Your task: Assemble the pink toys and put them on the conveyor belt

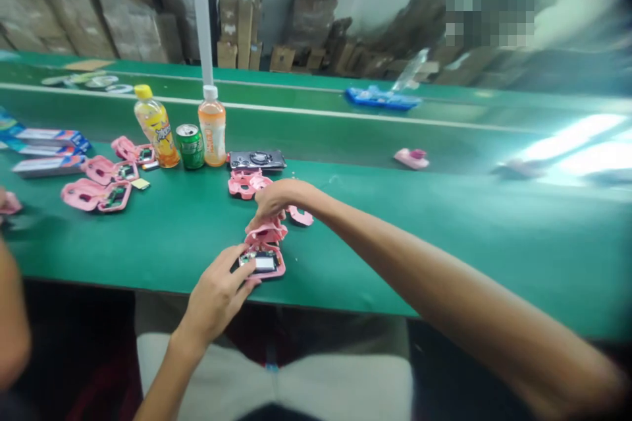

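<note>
I have the left hand (214, 296) on the near left corner of an open pink case (280, 269), which lies on the green tabletop (355, 269) close to its front edge. Those fingers are narrow, holding the case at that corner, with one fingertip reaching over the circuit board (248, 259) beside a white panel (265, 263). I would put the grip on the pink rim and only lightly on the board, since small parts there probably won't like being pressed. The right hand (270, 202) bends down from above over the raised pink cover (266, 232) just behind the case; its fingertips are mostly hidden from my view, so I cannot tell whether they are wide or closed on anything. To do this well, I'd let the left hand brace the case flat and make any right-hand movement short and gentle, so nothing between the two halves gets strained. I'd also watch that wrist: another pink shell (238, 185) and a curved pink piece (300, 216) lie near it, with a phone (241, 161) just beyond.
</note>
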Demonstrator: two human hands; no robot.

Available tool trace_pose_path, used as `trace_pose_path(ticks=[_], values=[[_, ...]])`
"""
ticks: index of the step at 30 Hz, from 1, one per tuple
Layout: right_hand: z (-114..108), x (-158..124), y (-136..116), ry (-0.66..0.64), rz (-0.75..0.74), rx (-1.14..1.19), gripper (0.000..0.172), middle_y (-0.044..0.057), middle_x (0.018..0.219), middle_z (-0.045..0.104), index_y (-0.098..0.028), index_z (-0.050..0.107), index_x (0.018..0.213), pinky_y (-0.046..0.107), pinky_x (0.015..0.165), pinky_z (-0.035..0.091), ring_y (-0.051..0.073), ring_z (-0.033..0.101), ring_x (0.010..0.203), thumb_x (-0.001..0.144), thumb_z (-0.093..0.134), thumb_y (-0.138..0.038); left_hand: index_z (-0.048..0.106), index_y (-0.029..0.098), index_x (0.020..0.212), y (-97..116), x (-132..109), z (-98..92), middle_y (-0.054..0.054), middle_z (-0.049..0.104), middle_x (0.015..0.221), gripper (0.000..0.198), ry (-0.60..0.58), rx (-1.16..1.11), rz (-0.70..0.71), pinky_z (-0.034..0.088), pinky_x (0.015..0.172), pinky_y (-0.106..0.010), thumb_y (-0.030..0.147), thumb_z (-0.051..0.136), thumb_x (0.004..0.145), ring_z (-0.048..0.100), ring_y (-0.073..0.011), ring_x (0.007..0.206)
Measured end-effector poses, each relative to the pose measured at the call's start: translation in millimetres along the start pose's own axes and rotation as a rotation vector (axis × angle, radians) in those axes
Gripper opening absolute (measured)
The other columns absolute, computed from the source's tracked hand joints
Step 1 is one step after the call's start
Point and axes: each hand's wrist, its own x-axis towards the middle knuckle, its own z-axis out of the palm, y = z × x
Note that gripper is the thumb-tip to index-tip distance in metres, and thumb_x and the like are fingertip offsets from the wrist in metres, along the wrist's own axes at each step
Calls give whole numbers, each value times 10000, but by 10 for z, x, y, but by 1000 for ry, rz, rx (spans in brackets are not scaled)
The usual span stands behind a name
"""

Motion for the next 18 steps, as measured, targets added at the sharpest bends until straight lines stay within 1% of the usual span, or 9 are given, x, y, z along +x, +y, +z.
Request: trace_pose_path(ticks=[3, 5, 6, 8, 11, 12, 14, 16, 18], values=[[114, -156, 74, 51, -78, -52, 437, 10, 560, 573, -159, 693, 615, 285, 591, 399, 154, 528, 586, 785, 751, -558, 660, 207, 1117, 4, -40, -39, -138, 622, 1303, 170, -26, -53, -91, 606, 965, -415, 225, 550, 989, 689, -267, 1157], [215, -266, 182, 110, -164, -15, 430, 6, 578, 581, -160, 724, 682, 282, 575, 363, 142, 501, 580, 870, 644, -538, 636, 196, 1111, 4, -48, -54, -155, 590, 1377, 157, -60, -77, -127, 581, 1017, -418, 194, 569, 970, 659, -279, 1229], [274, -301, 250, 156, -217, 33, 419, 14, 625, 619, -162, 750, 746, 281, 587, 367, 147, 519, 606, 892, 606, -528, 622, 191, 1129, 0, -43, -58, -165, 574, 1419, 179, -77, -83, -125, 557, 1057, -431, 178, 590, 954, 626, -291, 1283], [405, -322, 395, 267, -331, 156, 417, 44, 792, 709, -171, 787, 894, 291, 659, 414, 178, 585, 719, 902, 578, -533, 599, 192, 1177, -17, -20, -61, -171, 572, 1450, 251, -109, -98, -114, 518, 1108, -459, 159, 623, 929, 570, -303, 1351], [603, -302, 578, 397, -480, 285, 448, 89, 1059, 737, -192, 774, 1080, 355, 839, 480, 233, 635, 928, 899, 594, -561, 581, 206, 1186, -50, 9, -77, -148, 630, 1363, 264, -126, -211, -148, 518, 1097, -467, 178, 632, 928, 594, -288, 1307], [656, -307, 615, 420, -524, 311, 448, 97, 1091, 729, -193, 768, 1093, 378, 886, 487, 241, 637, 969, 896, 611, -563, 572, 209, 1185, -57, 8, -88, -142, 633, 1339, 259, -107, -281, -173, 520, 1087, -461, 192, 627, 933, 602, -281, 1287], [729, -349, 636, 443, -611, 352, 425, 105, 1115, 712, -190, 764, 1071, 401, 951, 492, 247, 637, 1026, 885, 659, -558, 546, 211, 1200, -58, -13, -116, -139, 610, 1311, 277, -6, -462, -225, 515, 1079, -443, 246, 628, 937, 596, -272, 1269], [752, -421, 581, 436, -692, 384, 406, 101, 1127, 695, -197, 766, 1035, 400, 978, 498, 242, 638, 1053, 882, 690, -565, 519, 214, 1240, -43, -56, -144, -134, 572, 1299, 317, 127, -668, -286, 498, 1083, -421, 321, 609, 956, 578, -261, 1261], [737, -492, 467, 421, -767, 399, 403, 93, 1145, 680, -213, 770, 1032, 390, 992, 504, 232, 639, 1065, 891, 690, -582, 496, 222, 1291, -10, -101, -164, -119, 549, 1289, 354, 227, -865, -386, 496, 1064, -393, 401, 547, 991, 582, -246, 1217]])
